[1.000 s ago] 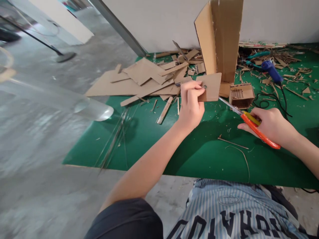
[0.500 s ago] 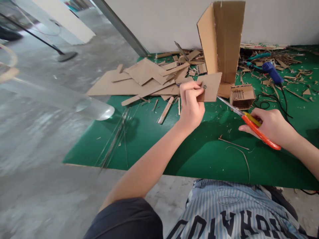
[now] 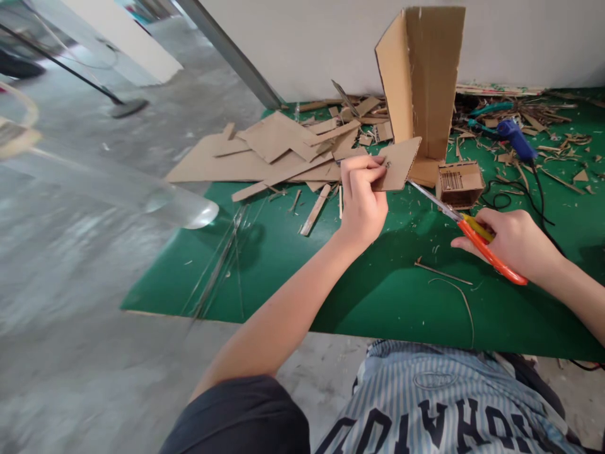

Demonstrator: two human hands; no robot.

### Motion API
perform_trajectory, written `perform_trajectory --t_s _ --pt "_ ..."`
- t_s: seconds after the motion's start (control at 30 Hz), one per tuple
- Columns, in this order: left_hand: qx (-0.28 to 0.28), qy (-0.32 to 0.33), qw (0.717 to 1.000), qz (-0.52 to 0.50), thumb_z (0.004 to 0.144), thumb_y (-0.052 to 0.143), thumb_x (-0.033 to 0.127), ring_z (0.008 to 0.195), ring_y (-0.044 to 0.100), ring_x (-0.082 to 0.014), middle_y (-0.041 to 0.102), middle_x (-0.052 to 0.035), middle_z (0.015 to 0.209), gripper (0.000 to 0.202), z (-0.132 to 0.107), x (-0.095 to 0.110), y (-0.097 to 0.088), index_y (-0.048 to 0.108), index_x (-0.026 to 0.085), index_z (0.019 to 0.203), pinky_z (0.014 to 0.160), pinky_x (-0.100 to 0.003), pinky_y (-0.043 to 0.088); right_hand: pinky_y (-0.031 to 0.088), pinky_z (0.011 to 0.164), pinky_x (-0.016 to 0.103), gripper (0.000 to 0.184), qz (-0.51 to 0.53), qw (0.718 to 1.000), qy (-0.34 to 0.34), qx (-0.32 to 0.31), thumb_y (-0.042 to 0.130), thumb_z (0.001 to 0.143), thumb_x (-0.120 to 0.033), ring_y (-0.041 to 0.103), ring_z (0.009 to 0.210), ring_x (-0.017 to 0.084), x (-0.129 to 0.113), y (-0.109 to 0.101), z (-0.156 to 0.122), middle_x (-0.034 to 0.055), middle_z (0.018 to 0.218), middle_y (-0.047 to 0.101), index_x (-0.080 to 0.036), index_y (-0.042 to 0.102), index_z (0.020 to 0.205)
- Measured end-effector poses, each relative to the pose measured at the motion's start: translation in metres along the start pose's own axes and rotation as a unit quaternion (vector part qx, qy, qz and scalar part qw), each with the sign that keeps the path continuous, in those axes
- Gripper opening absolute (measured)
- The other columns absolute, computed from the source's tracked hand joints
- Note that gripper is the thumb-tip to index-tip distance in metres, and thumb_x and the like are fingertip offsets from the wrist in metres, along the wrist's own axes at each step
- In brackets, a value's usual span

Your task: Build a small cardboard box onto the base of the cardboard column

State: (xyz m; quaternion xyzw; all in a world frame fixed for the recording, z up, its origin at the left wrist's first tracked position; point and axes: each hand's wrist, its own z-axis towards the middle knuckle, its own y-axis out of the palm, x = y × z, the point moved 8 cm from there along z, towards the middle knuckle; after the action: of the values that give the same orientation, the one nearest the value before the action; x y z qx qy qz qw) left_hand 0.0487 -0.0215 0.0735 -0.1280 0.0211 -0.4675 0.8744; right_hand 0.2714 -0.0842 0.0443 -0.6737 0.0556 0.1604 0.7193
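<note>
Your left hand [image 3: 363, 197] pinches a flat cardboard piece [image 3: 401, 165] between thumb and fingers, while your right hand [image 3: 515, 243] is wrapped around the handles of the scissors [image 3: 467, 224]; the piece is held up off the worktop [image 3: 278, 271], in front of the tall folded cardboard [image 3: 431, 82]. Compared with half a second ago, the piece is turned, so its right edge slants more steeply inward towards the bottom and its lower right corner sits further left; the scissors' tip has shifted slightly left with it and lies at that edge, though whether it touches you cannot tell.

Your piece is smooth, brown and thin, with a small dark mark near your fingertips; the handles are glossy orange and yellow, the blades slim and grey. Beyond your hands, the folded cardboard stands upright with a creased inner corner; a small open box [image 3: 459, 184] bears a printed barcode; flat, angular scraps [image 3: 271, 142] overlap to the left; a blue tool [image 3: 518, 140] trails a looping black cable.
</note>
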Motion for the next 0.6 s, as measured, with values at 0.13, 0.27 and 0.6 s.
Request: perform_trajectory --t_s 0.13,0.27,0.6 --pt "-0.004 -0.034 0.999 -0.034 0.104 0.047 0.021 0.104 0.069 -0.0179 0.058 -0.0055 0.109 0.011 -0.006 -0.010 0.001 0.048 0.025 0.114 0.089 -0.034 0.060 0.029 0.055 0.028 0.068 -0.028 0.999 -0.019 0.020 0.038 0.087 -0.087 0.039 0.050 0.012 -0.004 -0.001 -0.001 -0.0008 0.054 0.042 -0.022 0.045 0.070" --pt "-0.034 -0.120 0.989 -0.075 0.105 0.050 0.034 0.100 0.068 -0.0180 0.060 -0.0056 0.108 0.013 -0.014 -0.024 0.008 0.047 0.026 0.115 0.084 -0.033 0.060 0.029 0.054 0.027 0.070 -0.044 0.998 -0.029 0.034 0.033 0.089 -0.087 0.040 0.049 0.013 -0.005 -0.001 -0.002 -0.0007 0.053 0.042 -0.021 0.047 0.070" --pt "-0.062 -0.279 0.933 -0.218 0.100 0.055 0.056 0.100 0.072 -0.0175 0.060 -0.0069 0.115 0.034 -0.023 -0.037 0.022 0.040 0.029 0.114 0.073 -0.027 0.065 0.031 0.053 0.027 0.068 -0.035 0.998 -0.023 0.043 0.040 0.089 -0.084 0.043 0.048 0.013 -0.003 -0.002 -0.003 0.0008 0.054 0.047 -0.020 0.053 0.072"
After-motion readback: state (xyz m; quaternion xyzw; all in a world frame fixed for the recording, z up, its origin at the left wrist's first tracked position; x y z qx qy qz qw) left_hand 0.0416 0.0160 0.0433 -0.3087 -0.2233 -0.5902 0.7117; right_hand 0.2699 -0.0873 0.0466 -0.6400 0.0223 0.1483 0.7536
